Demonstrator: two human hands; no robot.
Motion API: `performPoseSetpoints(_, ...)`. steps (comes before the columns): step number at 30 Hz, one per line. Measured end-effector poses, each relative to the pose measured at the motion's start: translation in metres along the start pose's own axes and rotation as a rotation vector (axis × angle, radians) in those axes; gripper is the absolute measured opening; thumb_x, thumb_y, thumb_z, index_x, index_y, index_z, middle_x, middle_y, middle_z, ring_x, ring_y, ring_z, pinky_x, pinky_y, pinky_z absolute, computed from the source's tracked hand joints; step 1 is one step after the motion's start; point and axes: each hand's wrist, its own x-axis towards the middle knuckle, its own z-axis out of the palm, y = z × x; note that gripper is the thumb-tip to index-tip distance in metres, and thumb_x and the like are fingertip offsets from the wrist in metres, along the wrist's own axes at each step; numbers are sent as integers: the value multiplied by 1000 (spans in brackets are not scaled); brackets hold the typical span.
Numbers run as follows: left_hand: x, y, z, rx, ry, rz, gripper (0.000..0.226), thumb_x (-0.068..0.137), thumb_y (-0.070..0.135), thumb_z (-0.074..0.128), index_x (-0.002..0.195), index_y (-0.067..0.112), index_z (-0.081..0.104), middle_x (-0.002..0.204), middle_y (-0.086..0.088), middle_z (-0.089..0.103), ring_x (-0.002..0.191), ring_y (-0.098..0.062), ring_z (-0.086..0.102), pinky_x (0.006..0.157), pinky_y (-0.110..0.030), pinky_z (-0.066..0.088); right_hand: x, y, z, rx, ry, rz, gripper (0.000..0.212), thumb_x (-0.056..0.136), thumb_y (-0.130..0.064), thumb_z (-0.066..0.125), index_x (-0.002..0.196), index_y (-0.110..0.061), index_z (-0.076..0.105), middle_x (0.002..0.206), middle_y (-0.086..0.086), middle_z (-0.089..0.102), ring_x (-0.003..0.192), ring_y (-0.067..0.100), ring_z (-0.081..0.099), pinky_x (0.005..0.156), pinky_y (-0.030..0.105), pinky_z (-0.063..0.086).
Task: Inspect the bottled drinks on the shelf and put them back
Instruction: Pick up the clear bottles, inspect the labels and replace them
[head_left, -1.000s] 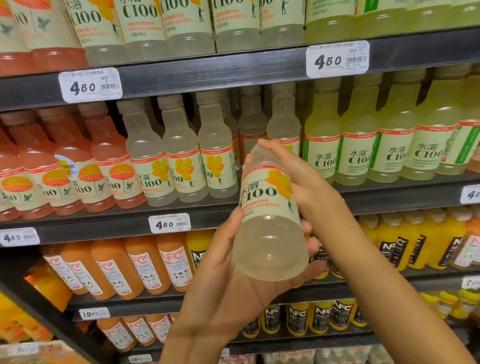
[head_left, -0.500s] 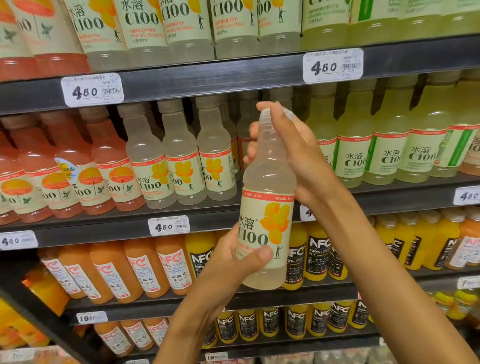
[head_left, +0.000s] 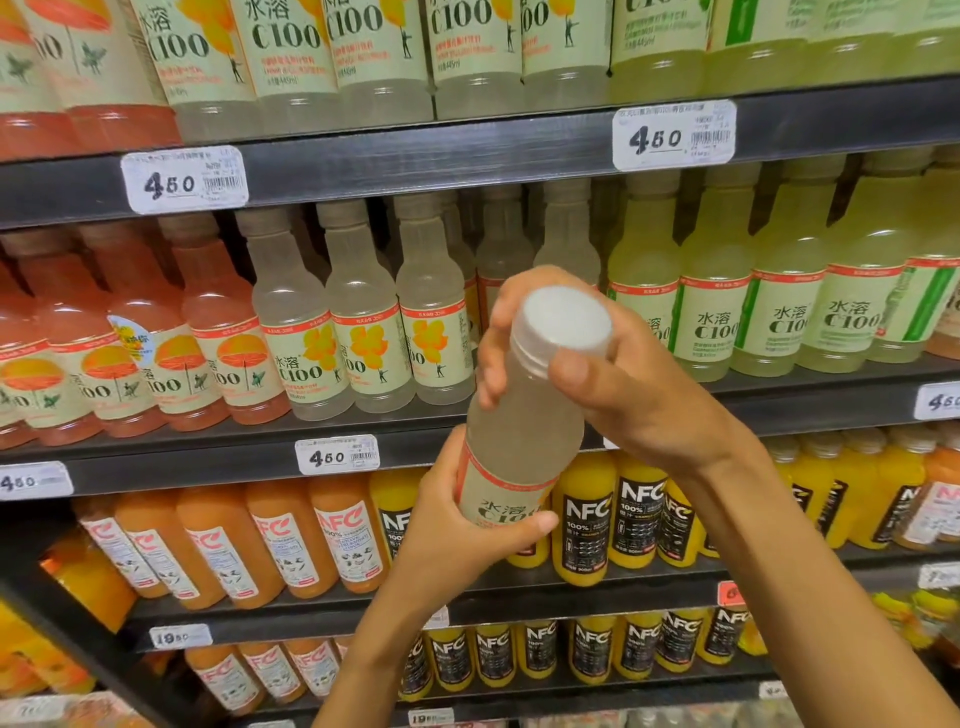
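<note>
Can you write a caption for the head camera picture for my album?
Both hands hold a pale C100 bottle tilted before the drink shelf.

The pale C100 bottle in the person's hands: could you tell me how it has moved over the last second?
The pale C100 bottle went from base-toward-camera to upright, and now tips its white cap toward the camera. The right hand stayed at the neck, and the left hand shifted to grip the label. The shelf bottles stayed put.

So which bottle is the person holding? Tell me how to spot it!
Find the dark shelf rail with white 4.50 price tags, then look just below its middle. There the clear plastic bottle of cloudy pale drink is tilted toward the camera, the right hand at its neck, the left hand round its label. Unlike its neighbours, it shows its round white cap from above.
</note>
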Motion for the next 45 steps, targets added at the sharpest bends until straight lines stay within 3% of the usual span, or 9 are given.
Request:
performPoseSetpoints(9, 5, -8, 2, 27, 27, 48, 71, 55, 17, 89, 117, 18, 55, 106, 16, 68, 97, -2, 65, 71, -10, 51, -2, -5, 0, -93, -142, -14, 37, 82, -38, 69, 108, -17, 54, 92, -1, 64, 88, 20, 62, 82, 33, 46)
performPoseSetpoints(12, 0, -6, -2, -23, -43, 5, 64, 56, 28, 86, 112, 26, 57, 101, 14, 71, 93, -4, 68, 69, -11, 52, 1, -1, -7, -81, -79, -46, 31, 79, -22, 68, 105, -14, 54, 88, 2, 65, 83, 21, 64, 79, 32, 49)
performPoseSetpoints(18, -8, 4, -2, -24, -240, -26, 41, 61, 31, 79, 96, 46, 64, 96, 8, 73, 89, -11, 71, 71, -18, 54, 11, 20, -19, 307, 71, 23, 57, 73, -50, 74, 108, -11, 51, 91, 7, 67, 79, 23, 67, 74, 33, 54)
performPoseSetpoints(22, -10, 7, 7, -62, -252, -43, 42, 66, 34, 76, 100, 52, 60, 100, 11, 71, 94, -7, 69, 73, -16, 53, 15, 33, -18, 342, 187, 65, 36, 88, -40, 62, 109, -13, 51, 75, 1, 63, 63, 16, 63, 64, 31, 53)
performPoseSetpoints(29, -11, 14, 13, -221, -93, -96, 43, 69, 52, 64, 110, 40, 60, 106, 6, 71, 99, -11, 68, 75, -18, 53, 21, 38, -29, 348, 507, 225, 31, 94, -41, 53, 111, -16, 52, 74, 0, 64, 65, 14, 63, 61, 29, 53)
performPoseSetpoints(34, -16, 19, 15, -560, -194, -254, 75, 70, 63, 68, 129, 19, 56, 112, -12, 69, 91, -25, 70, 71, -31, 56, 21, 41, -33, 544, 379, 299, 44, 86, -51, 53, 110, -15, 58, 87, 6, 67, 80, 17, 67, 71, 32, 56)
performPoseSetpoints(36, -16, 22, 18, -736, -289, -250, 70, 80, 61, 62, 131, 13, 55, 112, -17, 66, 85, -26, 67, 69, -36, 55, 21, 43, -29, 630, 331, 307, 51, 85, -50, 52, 119, -13, 53, 90, 6, 69, 81, 18, 68, 73, 32, 57)
performPoseSetpoints(40, -16, 17, 27, -817, -367, -252, 64, 91, 57, 48, 137, 13, 49, 119, -17, 63, 97, -27, 65, 84, -41, 54, 25, 39, -24, 766, 304, 288, 41, 83, -47, 54, 106, -14, 50, 72, 2, 62, 64, 14, 63, 67, 30, 56)
performPoseSetpoints(45, -10, 11, 10, -595, -257, -279, 80, 70, 73, 63, 133, 24, 55, 134, -12, 58, 125, -30, 53, 106, -44, 43, 21, 26, -29, 482, 404, 212, 29, 92, -42, 53, 101, -15, 49, 70, 1, 61, 63, 16, 63, 64, 30, 55)
